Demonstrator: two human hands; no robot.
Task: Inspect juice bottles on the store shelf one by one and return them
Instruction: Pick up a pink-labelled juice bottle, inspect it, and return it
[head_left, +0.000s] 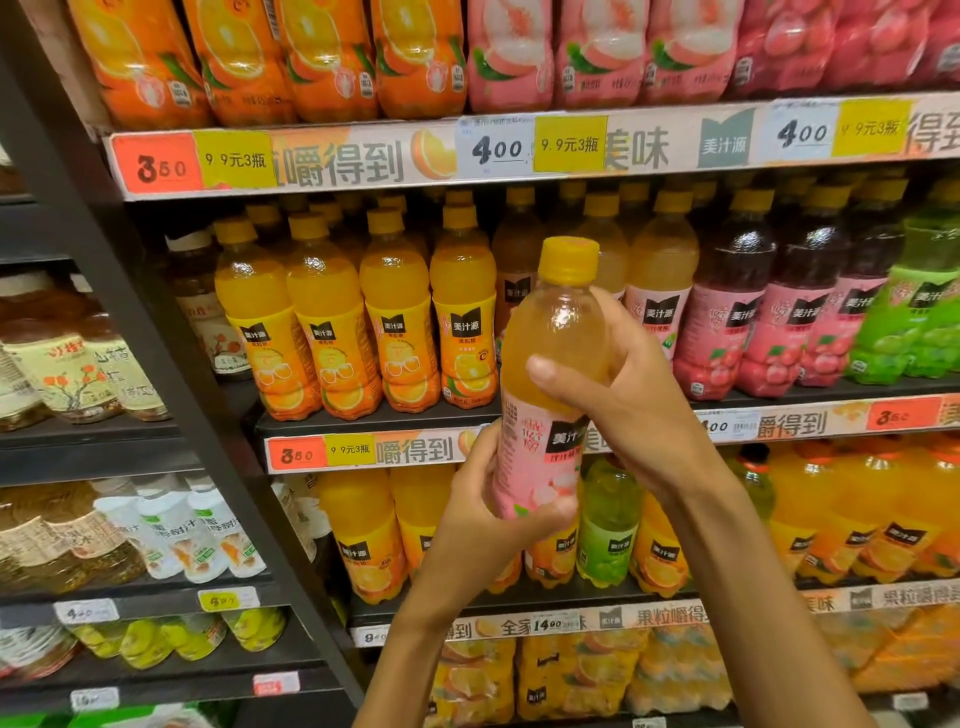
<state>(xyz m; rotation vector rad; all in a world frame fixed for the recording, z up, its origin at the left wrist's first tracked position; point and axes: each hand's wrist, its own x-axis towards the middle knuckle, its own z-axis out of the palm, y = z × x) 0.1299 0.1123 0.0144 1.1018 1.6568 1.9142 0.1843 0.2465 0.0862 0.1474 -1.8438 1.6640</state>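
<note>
I hold a juice bottle (553, 332) upright in front of the shelves. It has a yellow cap, pale orange juice and a pink label with a peach picture. My right hand (623, 395) wraps its upper body from the right, thumb across the front. My left hand (488, 499) grips its lower end from the left and below. Behind it, the middle shelf (379, 415) carries rows of orange juice bottles (363, 312), more pink-label bottles (660, 296) and dark red juice bottles (737, 312).
A dark metal upright (156, 322) divides this rack from a left rack of tea and other drinks. Green juice bottles (914, 312) stand at the far right. Price strips edge every shelf; larger bottles and shrink-wrapped packs fill the lower levels.
</note>
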